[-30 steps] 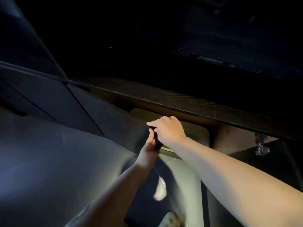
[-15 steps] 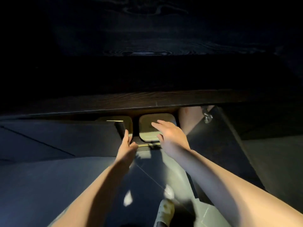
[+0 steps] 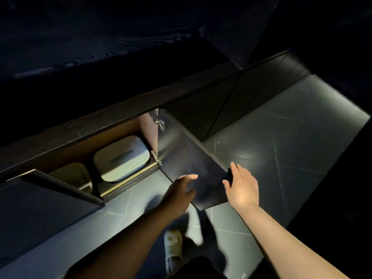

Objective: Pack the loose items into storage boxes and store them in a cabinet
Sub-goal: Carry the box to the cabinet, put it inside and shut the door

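Beside the low cabinet's open dark flat door (image 3: pixel 191 168), both hands, left hand (image 3: pixel 181 190) and right hand (image 3: pixel 240 188), are reaching with loose, empty fingers, probably to shut in two pale lidded storage boxes (image 3: pixel 120 158).

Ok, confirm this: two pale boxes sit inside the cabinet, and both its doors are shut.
Wrong on the doors. The head view shows the right door swung open, with both boxes inside the cabinet. The left door also stands open.

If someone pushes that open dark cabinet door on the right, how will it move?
The cabinet door looks like a flat, rigid panel, so it probably won't flex. Metal hinges show at its inner edge, so a push likely swings it shut over the white storage box.
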The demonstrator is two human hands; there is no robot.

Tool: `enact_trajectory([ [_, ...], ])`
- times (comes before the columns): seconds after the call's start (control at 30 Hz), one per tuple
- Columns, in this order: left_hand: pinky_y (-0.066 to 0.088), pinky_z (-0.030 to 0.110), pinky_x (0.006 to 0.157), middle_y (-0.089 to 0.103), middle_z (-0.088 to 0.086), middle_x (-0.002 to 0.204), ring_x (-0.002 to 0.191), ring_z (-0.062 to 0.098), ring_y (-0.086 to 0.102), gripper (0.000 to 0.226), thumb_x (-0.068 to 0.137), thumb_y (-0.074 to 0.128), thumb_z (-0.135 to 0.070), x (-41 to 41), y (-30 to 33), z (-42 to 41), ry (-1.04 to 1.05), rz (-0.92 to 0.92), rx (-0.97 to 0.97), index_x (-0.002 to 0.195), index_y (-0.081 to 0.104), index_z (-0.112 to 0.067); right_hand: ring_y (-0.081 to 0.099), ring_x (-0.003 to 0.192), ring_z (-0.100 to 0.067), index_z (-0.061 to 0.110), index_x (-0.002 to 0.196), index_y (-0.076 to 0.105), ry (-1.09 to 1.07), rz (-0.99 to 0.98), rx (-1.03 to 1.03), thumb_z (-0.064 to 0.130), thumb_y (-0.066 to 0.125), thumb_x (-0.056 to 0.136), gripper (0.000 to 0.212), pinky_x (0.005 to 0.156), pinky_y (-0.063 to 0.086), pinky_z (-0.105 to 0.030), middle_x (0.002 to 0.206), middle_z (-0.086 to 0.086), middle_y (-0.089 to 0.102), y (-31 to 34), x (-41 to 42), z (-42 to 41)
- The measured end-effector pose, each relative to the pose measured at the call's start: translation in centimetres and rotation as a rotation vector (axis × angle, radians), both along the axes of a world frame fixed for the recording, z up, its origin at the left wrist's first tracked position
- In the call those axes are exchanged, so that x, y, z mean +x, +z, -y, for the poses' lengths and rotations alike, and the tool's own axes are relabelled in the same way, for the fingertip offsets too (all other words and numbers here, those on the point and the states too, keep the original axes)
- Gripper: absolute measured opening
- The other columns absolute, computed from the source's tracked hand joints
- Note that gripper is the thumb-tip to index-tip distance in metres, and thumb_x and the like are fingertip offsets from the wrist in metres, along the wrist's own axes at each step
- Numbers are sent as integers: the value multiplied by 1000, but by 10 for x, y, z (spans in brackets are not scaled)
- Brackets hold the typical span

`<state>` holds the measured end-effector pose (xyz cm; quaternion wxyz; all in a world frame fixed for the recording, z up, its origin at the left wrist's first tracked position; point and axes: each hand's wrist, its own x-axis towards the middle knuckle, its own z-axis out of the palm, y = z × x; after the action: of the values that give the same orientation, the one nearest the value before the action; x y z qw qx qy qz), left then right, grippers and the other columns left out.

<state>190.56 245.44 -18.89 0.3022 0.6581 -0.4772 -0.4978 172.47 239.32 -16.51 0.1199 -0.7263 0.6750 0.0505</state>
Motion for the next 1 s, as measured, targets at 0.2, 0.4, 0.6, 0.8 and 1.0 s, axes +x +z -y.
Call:
enact_trajectory([
  [0.2,34,13,89,52,-3,132,114,4,46,48,84,64,-12,5,-25,-27,43,-58,69,129,51,-25,51,115,-25,17,148,32,-100,67,-57,29,45,97,54,99,40,-34,130,-2,55,-19,19,-40],
  [0.4,39,6,86,49,-9,131,119,6,48,65,77,76,-23,45,-42,-89,-26,-123,79,135,44,-26,56,111,-25,19,131,53,-123,260,-60,16,55,91,40,88,45,-35,120,-1,63,-22,82,-112],
  [0.6,44,26,101,56,-17,132,122,3,50,56,85,66,-15,138,-53,-155,31,-263,48,131,48,-41,63,106,-25,17,140,46,29,461,71,21,72,78,68,81,50,-33,125,0,61,-34,191,-177],
  [0.8,46,18,91,62,-18,106,106,8,58,29,89,62,-20,232,-60,-206,362,-70,18,103,58,-45,58,117,-21,31,144,30,-3,613,145,48,63,85,70,87,51,-38,130,4,59,-32,304,-184],
  [1.0,43,17,81,63,-9,119,97,-4,57,35,89,60,-29,266,-61,-204,468,46,139,124,53,-32,47,129,-28,23,154,4,20,634,413,22,63,90,87,91,45,-30,151,-5,39,-32,358,-155],
])
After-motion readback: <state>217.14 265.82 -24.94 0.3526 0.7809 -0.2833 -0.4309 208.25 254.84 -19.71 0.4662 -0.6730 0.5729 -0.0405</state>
